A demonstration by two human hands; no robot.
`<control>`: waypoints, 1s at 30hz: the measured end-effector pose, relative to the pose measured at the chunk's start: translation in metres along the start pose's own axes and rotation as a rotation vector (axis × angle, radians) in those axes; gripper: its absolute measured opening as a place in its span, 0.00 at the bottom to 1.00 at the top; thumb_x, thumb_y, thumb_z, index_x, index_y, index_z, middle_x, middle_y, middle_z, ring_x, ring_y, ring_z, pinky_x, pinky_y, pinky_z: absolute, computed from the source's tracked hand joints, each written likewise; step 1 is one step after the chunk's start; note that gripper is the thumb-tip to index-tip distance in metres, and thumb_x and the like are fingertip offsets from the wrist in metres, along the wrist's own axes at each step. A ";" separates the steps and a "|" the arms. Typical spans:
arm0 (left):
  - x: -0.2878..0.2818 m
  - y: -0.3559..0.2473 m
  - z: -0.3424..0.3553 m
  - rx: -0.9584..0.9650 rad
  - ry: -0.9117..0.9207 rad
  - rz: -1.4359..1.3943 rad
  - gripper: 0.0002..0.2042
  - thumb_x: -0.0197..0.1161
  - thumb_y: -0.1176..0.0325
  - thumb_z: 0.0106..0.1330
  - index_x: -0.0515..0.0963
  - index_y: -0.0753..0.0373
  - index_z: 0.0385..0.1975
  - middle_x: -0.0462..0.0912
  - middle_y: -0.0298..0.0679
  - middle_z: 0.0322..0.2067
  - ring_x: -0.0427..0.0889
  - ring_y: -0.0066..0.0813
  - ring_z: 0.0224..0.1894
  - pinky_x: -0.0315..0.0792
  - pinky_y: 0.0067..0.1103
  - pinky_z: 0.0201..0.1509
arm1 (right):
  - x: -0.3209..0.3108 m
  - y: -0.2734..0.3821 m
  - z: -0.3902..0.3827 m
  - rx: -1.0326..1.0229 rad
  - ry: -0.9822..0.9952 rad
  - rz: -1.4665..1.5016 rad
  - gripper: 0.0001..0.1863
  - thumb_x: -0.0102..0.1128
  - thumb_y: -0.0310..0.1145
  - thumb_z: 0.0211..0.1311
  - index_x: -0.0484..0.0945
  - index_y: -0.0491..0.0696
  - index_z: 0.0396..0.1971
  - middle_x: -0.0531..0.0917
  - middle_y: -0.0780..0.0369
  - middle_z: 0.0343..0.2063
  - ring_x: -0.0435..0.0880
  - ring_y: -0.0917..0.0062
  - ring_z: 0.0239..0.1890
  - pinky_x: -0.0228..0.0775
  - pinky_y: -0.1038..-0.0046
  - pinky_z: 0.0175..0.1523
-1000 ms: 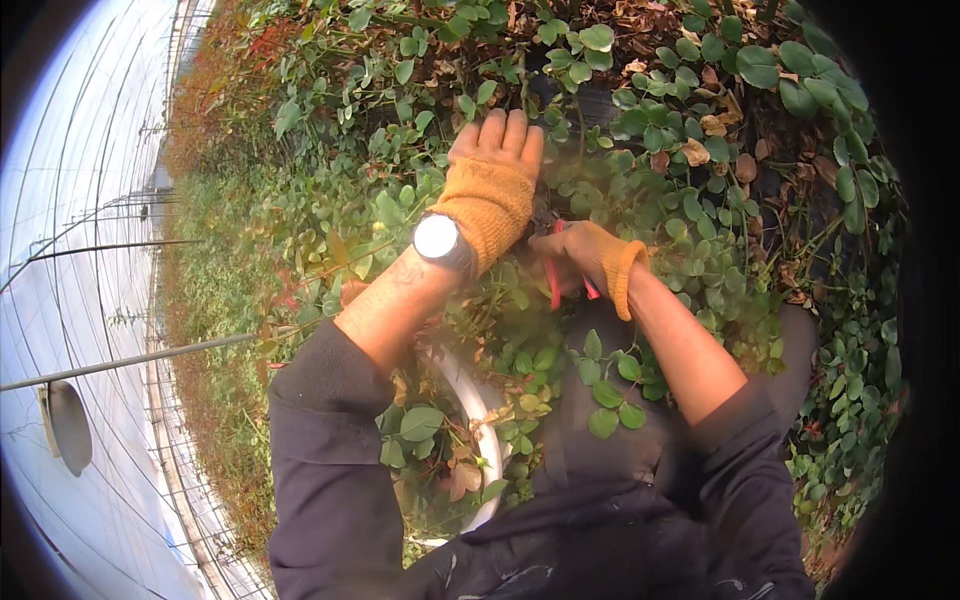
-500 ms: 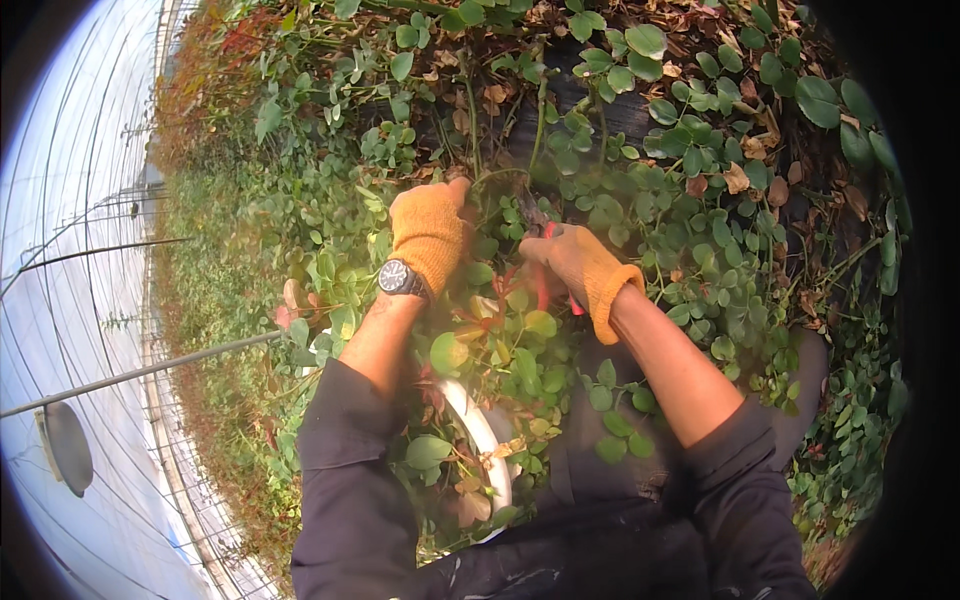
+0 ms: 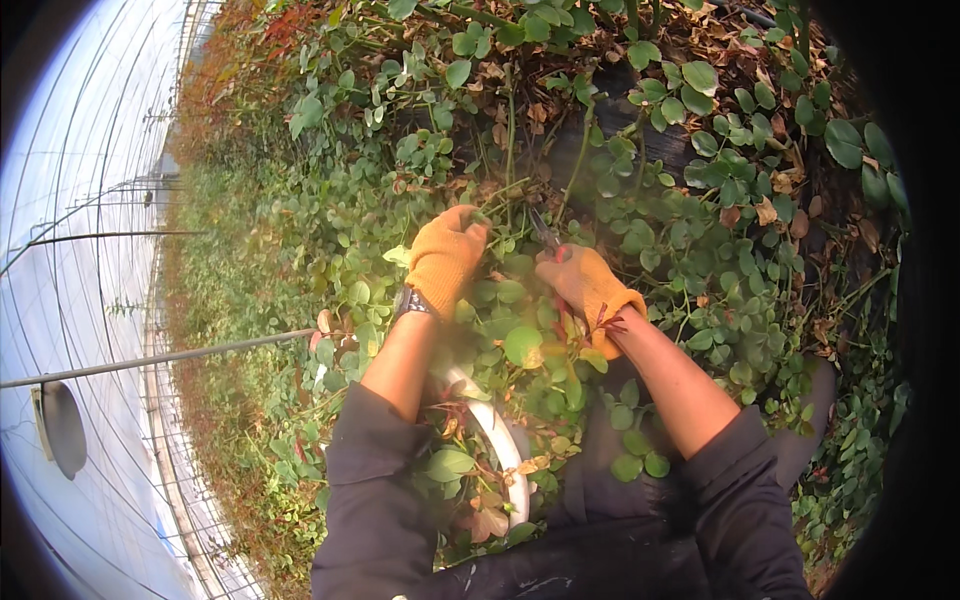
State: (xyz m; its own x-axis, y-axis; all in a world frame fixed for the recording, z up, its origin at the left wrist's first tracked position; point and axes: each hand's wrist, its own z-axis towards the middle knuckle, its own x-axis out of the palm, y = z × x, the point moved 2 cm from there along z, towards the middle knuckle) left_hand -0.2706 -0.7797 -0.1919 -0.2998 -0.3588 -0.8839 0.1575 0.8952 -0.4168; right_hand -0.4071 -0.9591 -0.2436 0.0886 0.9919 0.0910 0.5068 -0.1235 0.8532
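1. The left hand (image 3: 445, 258), in an orange glove, bunches green stems (image 3: 512, 150) at 12 o'clock of the person, likely to pull them taut and clear of the leaves (image 3: 520, 345).
2. Its grip is clenched around the stems.
3. The right hand (image 3: 590, 290), at 3 o'clock of the left, is closed on red-handled pruning shears (image 3: 548, 235), the blades pointing at the gathered stems.
4. A white bucket rim (image 3: 500, 440) sits at 6 o'clock, under the cut foliage.

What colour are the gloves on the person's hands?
Orange-yellow, on the left hand and right hand; clearest in the head view.
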 end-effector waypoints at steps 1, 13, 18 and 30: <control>0.000 0.001 -0.001 -0.003 0.027 -0.042 0.17 0.66 0.56 0.73 0.86 0.54 0.57 0.91 0.48 0.48 0.89 0.49 0.51 0.81 0.36 0.58 | 0.001 0.000 0.006 0.042 0.090 0.035 0.17 0.65 0.43 0.66 0.77 0.43 0.28 0.80 0.63 0.19 0.77 0.76 0.23 0.67 0.69 0.31; -0.003 -0.006 -0.002 0.015 0.077 0.026 0.17 0.64 0.67 0.76 0.82 0.66 0.60 0.93 0.42 0.46 0.89 0.28 0.48 0.81 0.25 0.55 | -0.002 0.020 0.042 0.171 0.120 0.230 0.13 0.65 0.36 0.67 0.81 0.40 0.29 0.83 0.60 0.21 0.80 0.74 0.18 0.70 0.67 0.25; -0.023 -0.012 -0.014 -0.024 -0.109 -0.159 0.26 0.69 0.53 0.74 0.81 0.68 0.62 0.92 0.44 0.49 0.89 0.30 0.48 0.81 0.25 0.54 | -0.008 -0.012 0.019 0.126 0.098 0.174 0.10 0.65 0.37 0.67 0.79 0.45 0.33 0.84 0.63 0.25 0.80 0.79 0.22 0.70 0.70 0.29; -0.004 -0.048 -0.022 0.110 0.297 0.559 0.20 0.70 0.50 0.66 0.87 0.56 0.51 0.91 0.49 0.44 0.88 0.55 0.50 0.80 0.42 0.55 | -0.007 0.012 0.063 0.339 0.350 -0.228 0.14 0.61 0.35 0.67 0.85 0.39 0.30 0.86 0.55 0.21 0.85 0.67 0.24 0.75 0.65 0.28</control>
State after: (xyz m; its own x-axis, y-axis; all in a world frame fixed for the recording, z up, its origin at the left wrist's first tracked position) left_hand -0.2978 -0.8153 -0.1640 -0.3897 0.2566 -0.8845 0.4567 0.8879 0.0563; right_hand -0.3477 -0.9697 -0.2666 -0.3176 0.9381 0.1382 0.7332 0.1505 0.6632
